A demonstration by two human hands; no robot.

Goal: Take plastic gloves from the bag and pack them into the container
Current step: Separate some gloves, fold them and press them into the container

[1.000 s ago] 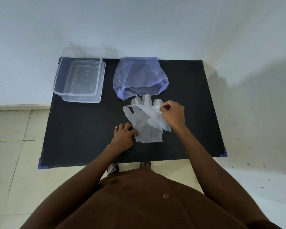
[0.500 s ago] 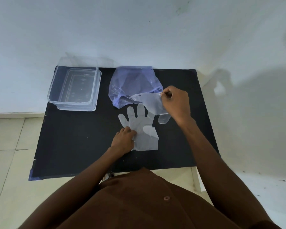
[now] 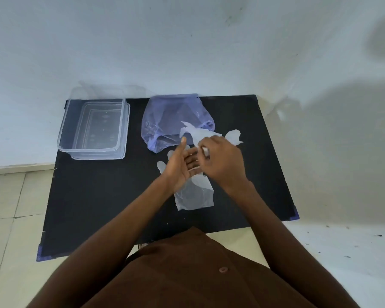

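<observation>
A clear plastic glove (image 3: 193, 196) lies flat on the black table (image 3: 102, 196) near the middle. Above it my right hand (image 3: 222, 161) pinches a second clear glove (image 3: 200, 133), lifted off the table, its fingers sticking out to the right. My left hand (image 3: 181, 167) is raised palm up beside the right hand, fingers apart, touching the held glove's edge. The bluish plastic bag (image 3: 171, 121) lies open behind the hands. An empty clear container (image 3: 93, 127) stands at the table's back left.
A white wall runs close behind the table and along its right side. Tiled floor shows on the left. The container sits on what looks like its lid.
My left hand has lifted off the flat glove and turned palm up. My right hand has brought the held glove down and leftward to meet it.
</observation>
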